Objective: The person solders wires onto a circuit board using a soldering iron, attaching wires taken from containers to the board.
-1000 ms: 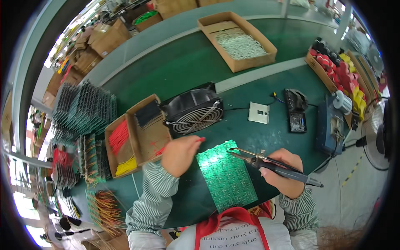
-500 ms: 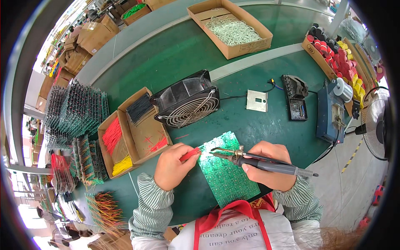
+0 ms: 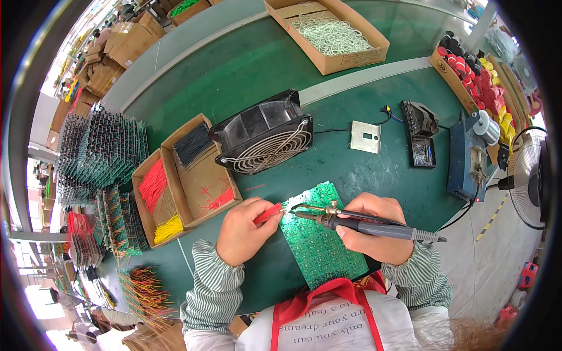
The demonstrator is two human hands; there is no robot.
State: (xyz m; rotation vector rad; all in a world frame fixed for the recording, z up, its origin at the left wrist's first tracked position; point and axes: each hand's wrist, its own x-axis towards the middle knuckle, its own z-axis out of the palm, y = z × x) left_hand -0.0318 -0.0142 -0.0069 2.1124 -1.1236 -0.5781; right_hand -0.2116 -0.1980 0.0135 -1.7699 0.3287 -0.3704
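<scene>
A green circuit board panel (image 3: 325,248) lies on the bench in front of me, its many small units in rows. My left hand (image 3: 243,229) is closed on a small bunch of red wires (image 3: 268,213), their ends at the panel's upper left edge. My right hand (image 3: 377,227) grips a grey and black soldering iron (image 3: 374,227) with a thin bent metal tube fixed along it. The iron's tip is at the panel's upper left, close to the wire ends. Whether it touches them is too small to tell.
Beyond my left hand stands a cardboard box (image 3: 193,225) of red, yellow and black wires, beside a black fan (image 3: 263,134). Stacked boards (image 3: 102,152) rise at left. A blue soldering station (image 3: 462,158) with a solder spool (image 3: 486,127) stands right, near a metal plate (image 3: 365,137).
The iron's tip has shifted slightly left and its handle lies a little flatter. The view has moved slightly. Both hands keep their hold.
</scene>
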